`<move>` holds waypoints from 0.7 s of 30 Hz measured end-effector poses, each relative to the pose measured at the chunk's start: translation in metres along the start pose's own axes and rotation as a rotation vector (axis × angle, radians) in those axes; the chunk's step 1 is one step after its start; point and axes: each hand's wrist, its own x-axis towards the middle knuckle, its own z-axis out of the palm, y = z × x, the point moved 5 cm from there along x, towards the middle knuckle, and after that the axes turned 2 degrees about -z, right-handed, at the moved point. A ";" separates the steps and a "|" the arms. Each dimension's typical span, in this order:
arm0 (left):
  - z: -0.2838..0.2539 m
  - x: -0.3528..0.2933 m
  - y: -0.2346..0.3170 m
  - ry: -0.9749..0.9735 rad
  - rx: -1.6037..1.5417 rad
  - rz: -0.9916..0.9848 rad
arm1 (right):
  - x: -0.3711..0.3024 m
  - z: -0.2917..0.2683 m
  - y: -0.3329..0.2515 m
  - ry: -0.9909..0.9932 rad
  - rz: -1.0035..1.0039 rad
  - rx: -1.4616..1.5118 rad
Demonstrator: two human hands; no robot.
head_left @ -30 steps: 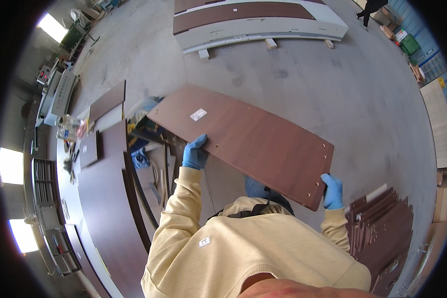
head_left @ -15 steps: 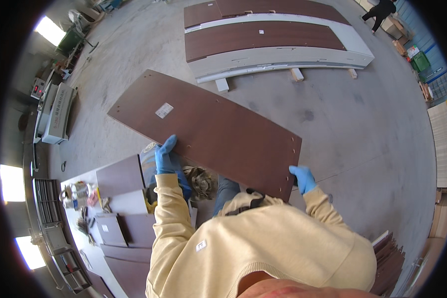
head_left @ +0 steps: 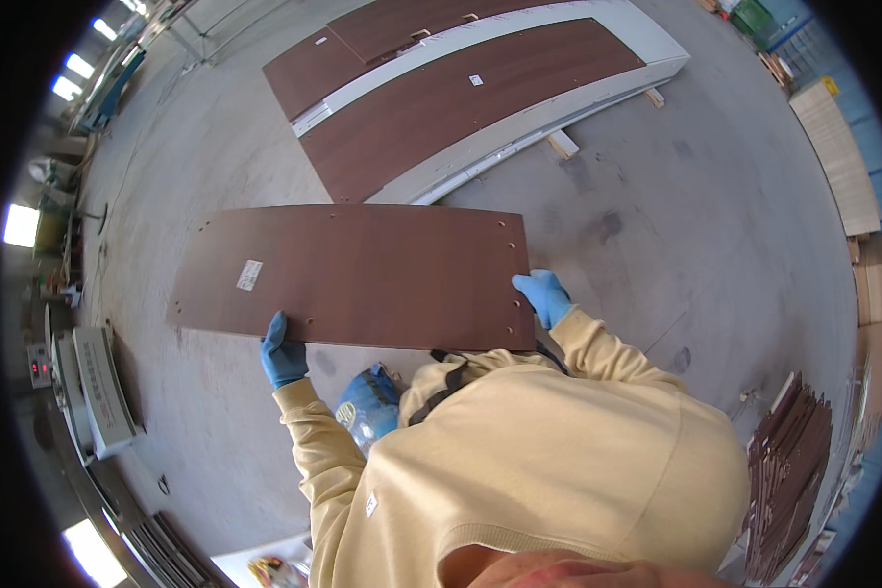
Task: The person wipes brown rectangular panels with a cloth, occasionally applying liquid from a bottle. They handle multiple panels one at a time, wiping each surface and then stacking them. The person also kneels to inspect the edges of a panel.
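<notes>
Brown pre-drilled panel [head_left: 392, 279] held in front of the torso, both hands clamped on it.
Left hand [head_left: 284, 355] pinches the panel's near edge, thumb on the top face; underside fingers hidden. Right hand [head_left: 546, 297] grips its right end. White label [head_left: 250, 274] on its left part, holes along both ends. Straight beyond its far edge: low stack of white and brown panels [head_left: 470, 108] on wood blocks [head_left: 563, 144], near corner right behind that edge in view, so blocking that side; true gap can't be told. Blue sack [head_left: 369, 404] just off its near edge, by the left forearm. Well right of it and nearer the body: pile of brown boards [head_left: 789, 470]. Farther right: pale wood sheets [head_left: 835, 152]. Well left: grey-white machine [head_left: 103, 387]. Concrete floor [head_left: 657, 265] right of it.
</notes>
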 end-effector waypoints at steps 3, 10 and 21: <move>0.011 0.084 0.046 -0.077 0.022 -0.054 | 0.068 0.059 -0.057 0.008 0.009 0.021; -0.022 0.276 0.152 -0.095 0.025 -0.093 | 0.176 0.207 -0.171 0.092 0.080 -0.195; -0.045 0.646 0.273 -0.175 0.045 -0.318 | 0.350 0.448 -0.240 0.337 -0.008 0.192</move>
